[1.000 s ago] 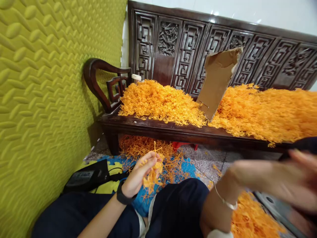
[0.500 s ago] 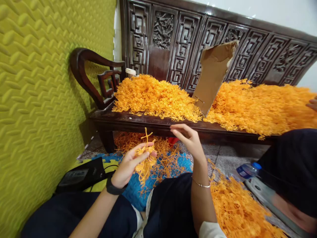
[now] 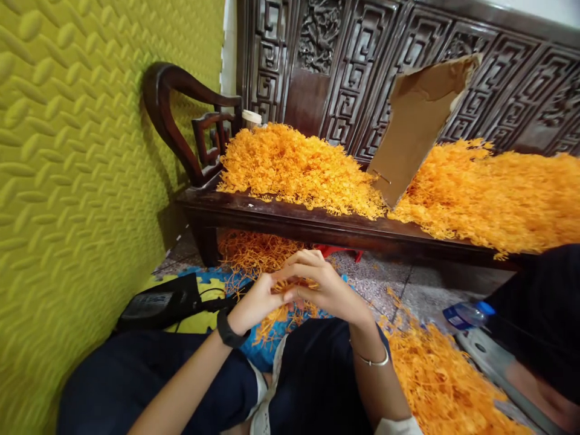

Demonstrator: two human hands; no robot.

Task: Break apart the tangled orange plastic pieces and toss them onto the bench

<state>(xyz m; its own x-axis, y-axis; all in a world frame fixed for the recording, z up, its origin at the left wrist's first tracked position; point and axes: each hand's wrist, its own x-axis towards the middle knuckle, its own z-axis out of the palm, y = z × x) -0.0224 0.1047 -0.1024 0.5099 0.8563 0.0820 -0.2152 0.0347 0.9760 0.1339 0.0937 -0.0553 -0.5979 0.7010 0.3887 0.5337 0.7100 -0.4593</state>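
My left hand (image 3: 257,303), with a black band on the wrist, is closed around a small bunch of thin orange branched pieces (image 3: 268,320) low in front of my lap. My right hand (image 3: 324,287), with a silver bangle, arches over it from the right. Its fingers are bent and meet the left hand's fingertips. What the right fingers grip is hidden behind them. Beneath both hands, loose orange stringy bits (image 3: 254,254) lie on the floor and partly over a blue surface.
A dark wooden bench (image 3: 290,215) carries one orange heap (image 3: 299,169) and another heap (image 3: 507,193), parted by an upright cardboard piece (image 3: 421,115). More orange pieces (image 3: 435,368) lie right, near a bottle (image 3: 466,315) and another person's foot (image 3: 534,374). A black object (image 3: 158,299) lies left.
My right hand has come down and left from its raised place to meet my left hand over the orange pieces. The view has shifted slightly. The other person's hand at right has left the picture.
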